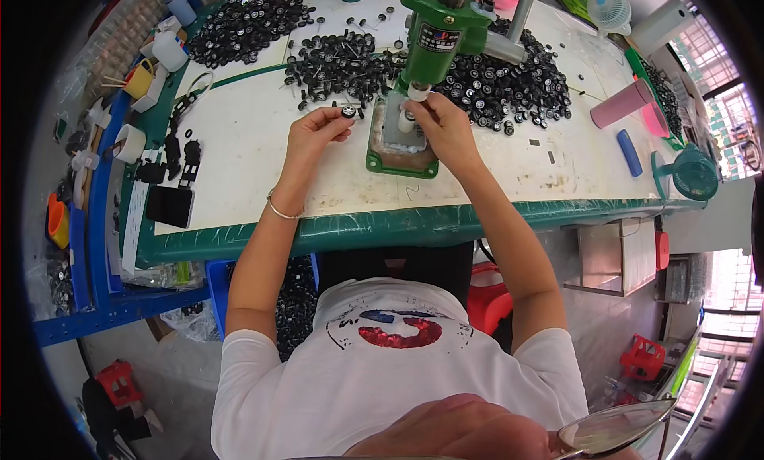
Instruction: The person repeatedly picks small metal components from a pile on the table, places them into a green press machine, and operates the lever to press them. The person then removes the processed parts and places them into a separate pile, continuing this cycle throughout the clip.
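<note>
My left hand (316, 131) pinches a small black wheel (348, 111) with a silver hub, just left of the press base. At the green hand press (434, 46), my right hand (448, 132) is closed, its thumb and fingertips between the ram (418, 94) and the pale post of the fixture (406, 122). Whatever those fingers grip is too small and too covered to make out. The press stands on a green base plate (402, 167) on the white tabletop. Behind my left hand lies a heap of black wheels on thin axles (342, 66).
More wheels are piled at the back left (247, 22) and right of the press (509, 86). A phone (169, 206) lies at the left edge beside black strips. To the right are a pink tumbler (621, 103), a blue case (629, 153) and a green fan (692, 173).
</note>
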Available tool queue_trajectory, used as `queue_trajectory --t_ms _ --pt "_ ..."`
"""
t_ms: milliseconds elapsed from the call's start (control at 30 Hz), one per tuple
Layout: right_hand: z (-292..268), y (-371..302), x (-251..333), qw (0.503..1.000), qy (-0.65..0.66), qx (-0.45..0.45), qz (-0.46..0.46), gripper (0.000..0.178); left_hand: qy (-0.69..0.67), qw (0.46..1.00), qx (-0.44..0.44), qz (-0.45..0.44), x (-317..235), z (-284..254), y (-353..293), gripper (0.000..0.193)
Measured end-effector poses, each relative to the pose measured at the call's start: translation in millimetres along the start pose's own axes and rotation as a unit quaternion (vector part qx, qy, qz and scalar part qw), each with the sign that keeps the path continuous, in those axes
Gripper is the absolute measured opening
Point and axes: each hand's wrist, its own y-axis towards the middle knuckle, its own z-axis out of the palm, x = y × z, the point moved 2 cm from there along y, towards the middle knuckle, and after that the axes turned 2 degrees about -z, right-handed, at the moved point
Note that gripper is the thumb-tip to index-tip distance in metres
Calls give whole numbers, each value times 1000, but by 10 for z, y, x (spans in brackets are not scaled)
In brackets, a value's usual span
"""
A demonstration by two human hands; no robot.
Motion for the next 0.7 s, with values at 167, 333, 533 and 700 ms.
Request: queue_trajectory --t_ms 167,333,533,700 --pt "-69 76 39 960 228 89 138 21 -8 997 51 55 -202 365 34 17" --pt "-157 114 -14 917 372 1 148 23 27 995 82 53 -220 664 83 11" --pt "-1021 425 223 925 362 -99 66 18 -50 989 89 107 -178 875 195 13" --pt "-1469 1004 1034 920 357 -88 -137 29 -100 987 87 96 -103 877 235 12"
